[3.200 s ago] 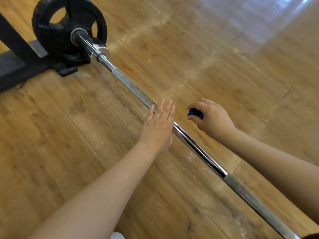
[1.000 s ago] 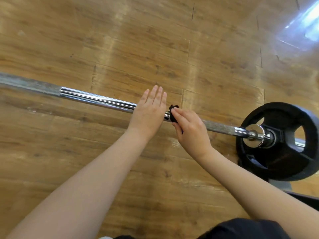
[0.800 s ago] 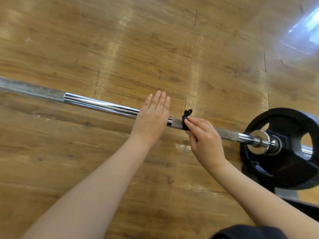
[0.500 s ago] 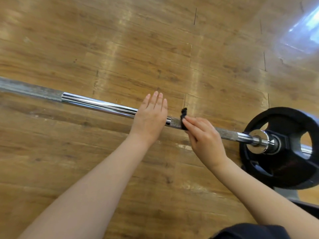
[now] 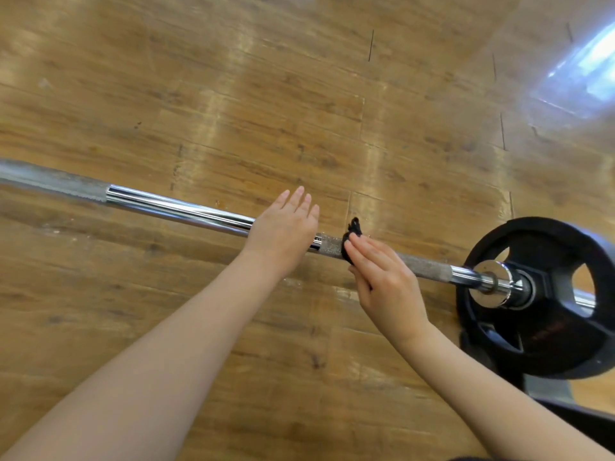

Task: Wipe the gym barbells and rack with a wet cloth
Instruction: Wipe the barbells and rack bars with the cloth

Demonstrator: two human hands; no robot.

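Barbell: long chrome steel barbell bar (image 5: pixel 179 207) lay level across the view, above a brown wood-plank floor (image 5: pixel 233 94); smooth and shiny in the middle stretch, grey and knurled at the far left and again right of the hands.
Cloth: small dark bunched cloth (image 5: pixel 351 236) sat wrapped on the knurled part of the bar, just right of the smooth stretch, 1 tuft sticking up behind the bar.
Left hand (image 5: pixel 283 232): lay flat over the bar, fingers straight and close together, pointing away; gripped nothing.
Right hand (image 5: pixel 386 277): reached in from the lower right, fingers (image 5: pixel 361 249) nearly straight, pressed on the cloth against the bar; thumb mostly hidden, so a pinch could not be told.
Gap: left hand and cloth near each other, not touching.
Plate: 1 round black weight plate (image 5: pixel 545 334) with cut-out grips sat on the bar's right end, behind a chrome collar (image 5: pixel 499 284).
Rack: dark frame part (image 5: pixel 582 424) showed below the plate, at the lower right edge.
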